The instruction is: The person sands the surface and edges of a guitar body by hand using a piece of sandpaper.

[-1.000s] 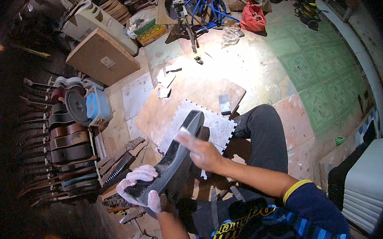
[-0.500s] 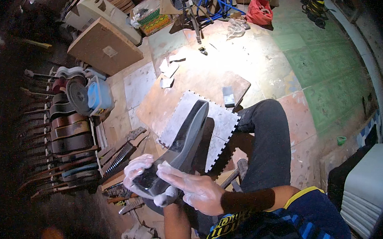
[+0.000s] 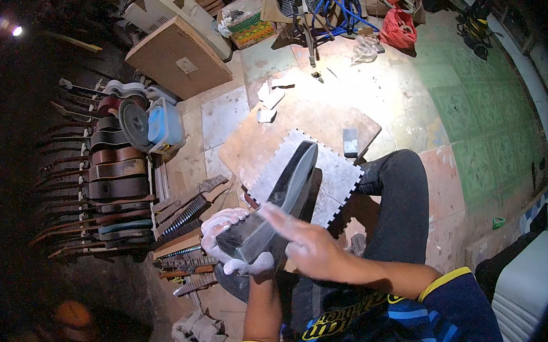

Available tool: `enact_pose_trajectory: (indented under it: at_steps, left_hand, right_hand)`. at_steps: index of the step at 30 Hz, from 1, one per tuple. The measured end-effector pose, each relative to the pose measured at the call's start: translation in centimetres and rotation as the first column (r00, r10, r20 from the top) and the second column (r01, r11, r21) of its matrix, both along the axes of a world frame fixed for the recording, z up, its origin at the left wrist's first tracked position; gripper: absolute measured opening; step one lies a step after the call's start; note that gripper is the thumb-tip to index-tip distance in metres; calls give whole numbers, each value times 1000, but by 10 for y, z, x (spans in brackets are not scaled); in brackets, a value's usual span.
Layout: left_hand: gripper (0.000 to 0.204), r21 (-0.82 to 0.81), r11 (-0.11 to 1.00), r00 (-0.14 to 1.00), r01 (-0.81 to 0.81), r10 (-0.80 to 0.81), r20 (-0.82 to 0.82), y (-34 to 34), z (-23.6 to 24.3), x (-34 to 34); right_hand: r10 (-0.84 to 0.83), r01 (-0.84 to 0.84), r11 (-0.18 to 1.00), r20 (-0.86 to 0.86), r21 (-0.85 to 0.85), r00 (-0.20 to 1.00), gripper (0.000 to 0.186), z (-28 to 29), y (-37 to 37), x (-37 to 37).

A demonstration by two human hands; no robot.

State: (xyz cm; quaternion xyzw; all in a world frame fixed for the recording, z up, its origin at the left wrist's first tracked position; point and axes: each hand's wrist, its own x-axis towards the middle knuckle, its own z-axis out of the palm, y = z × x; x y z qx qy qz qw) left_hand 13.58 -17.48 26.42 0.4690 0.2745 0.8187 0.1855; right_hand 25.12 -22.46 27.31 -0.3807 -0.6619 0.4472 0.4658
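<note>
A long, curved black piece with grey dust along its side slants over my lap; it looks like a guitar body seen nearly edge-on. White-dusted fingers of my left hand wrap round its near end, the thumb on the lower corner. Across the top face lies my right hand, its extended fingertips smeared by motion and its other fingers folded. Whatever may be under those fingertips is too blurred to make out. Beyond the piece's far tip, a small grey block rests on the board.
A white interlocking mat lies on a brown board with paper scraps. At left are a rack of guitars, a blue-lidded tub and guitar necks. Blue hose and a red bag sit at the back.
My right hand has slid along the black piece, and its fingers now blur. The whole view has shifted, so the surroundings appear farther right and slightly lower. My left hand keeps its grip.
</note>
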Motion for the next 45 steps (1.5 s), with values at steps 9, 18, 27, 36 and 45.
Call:
enact_pose_trajectory:
  at_steps: [9,18,27,36,45]
  left_hand:
    - [71,15,1000,999,-3,2,46,-4,0,-1]
    - [78,-100,964,968,245,-249,-31,-2,-12,-35]
    - [84,-133,944,953,303,-297,64,-7,-14,-45]
    - [39,-288,898,942,331,-329,57,-42,-19,-52]
    - [39,-156,944,954,291,-298,-28,-30,-6,-62]
  right_hand:
    - [-49,48,999,109,11,993,85,-23,-3,-7]
    - [-48,48,999,25,-19,999,75,-21,-27,-25]
    - [-153,143,983,86,112,984,78,-63,-17,-39]
    - [0,-30,953,99,302,995,82,-115,13,-32]
    - [-70,34,972,152,231,986,83,-146,39,-20]
